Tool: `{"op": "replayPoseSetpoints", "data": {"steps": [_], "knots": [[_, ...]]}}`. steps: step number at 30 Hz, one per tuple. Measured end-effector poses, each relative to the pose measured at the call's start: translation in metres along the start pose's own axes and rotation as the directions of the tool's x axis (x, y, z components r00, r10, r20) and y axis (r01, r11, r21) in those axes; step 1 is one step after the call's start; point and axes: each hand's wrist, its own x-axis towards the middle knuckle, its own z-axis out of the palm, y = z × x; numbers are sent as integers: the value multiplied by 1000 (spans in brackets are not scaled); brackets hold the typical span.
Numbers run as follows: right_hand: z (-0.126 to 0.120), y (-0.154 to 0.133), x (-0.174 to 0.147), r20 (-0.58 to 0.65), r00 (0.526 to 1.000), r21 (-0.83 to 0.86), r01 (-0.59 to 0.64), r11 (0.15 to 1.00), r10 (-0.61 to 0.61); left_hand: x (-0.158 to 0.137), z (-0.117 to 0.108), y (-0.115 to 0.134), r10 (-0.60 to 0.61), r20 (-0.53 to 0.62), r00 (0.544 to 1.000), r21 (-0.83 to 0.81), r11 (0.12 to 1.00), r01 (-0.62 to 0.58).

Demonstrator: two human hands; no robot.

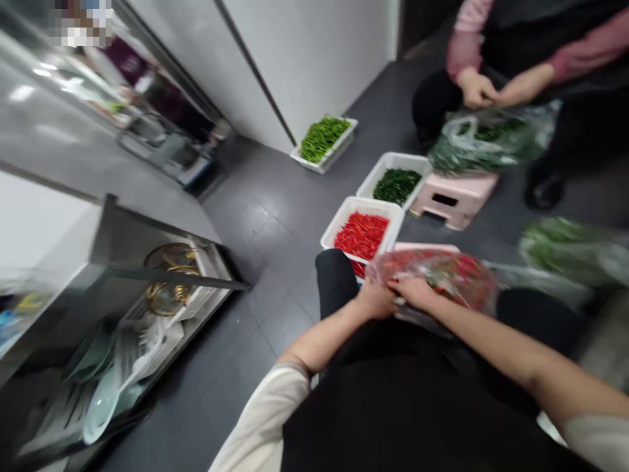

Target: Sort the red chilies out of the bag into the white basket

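Note:
A clear plastic bag of red chilli peppers (pixel 466 278) rests in front of my lap, partly over a pink stool (pixel 425 248). My left hand (pixel 377 299) is closed at the bag's near left edge, with a fold of plastic beside it. Close by, my right hand (pixel 413 290) lies at the bag's opening, fingers drawn together toward the left hand. Whatever sits between those fingers is too blurred to make out. Just beyond my left knee stands a white basket (pixel 330 231) with red chillies (pixel 362 235) in it.
Behind it is a white basket (pixel 366 187) of dark green peppers; another basket (pixel 324 165) of green peppers stands by the wall. Opposite, a co-worker's hands (pixel 491 92) meet above a bag of greens (pixel 479 147) on a pink stool (pixel 459 196). A metal shelf (pixel 171 278) holds dishes at left.

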Motion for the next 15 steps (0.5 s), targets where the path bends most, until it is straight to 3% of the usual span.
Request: {"op": "replayPoseSetpoints", "data": {"steps": [2,4,6,8,11,13,15], "knots": [[-14,6,-25,-53,995,-5,-90,996,90,0,-4,-4,-62,48,997,-62,996,65],[-26,15,-49,-97,971,76,-212,974,219,3,-3,-8,-15,26,1000,-145,989,18],[-34,25,-69,-103,932,239,-315,918,346,7,-1,-8,30,-135,990,-261,963,-65],[-37,32,-85,-79,904,435,-348,831,420,10,-2,-3,-24,-366,930,-363,924,-119],[-38,37,-98,-21,896,710,-298,638,443,16,-11,11,-123,-581,804,-453,871,-193],[-40,36,-101,34,895,858,-254,445,445,25,-19,21,-83,-582,809,-480,838,-260],[-44,33,-102,102,895,939,-231,254,435,38,-22,29,8,-503,864,-493,818,-295]]}}
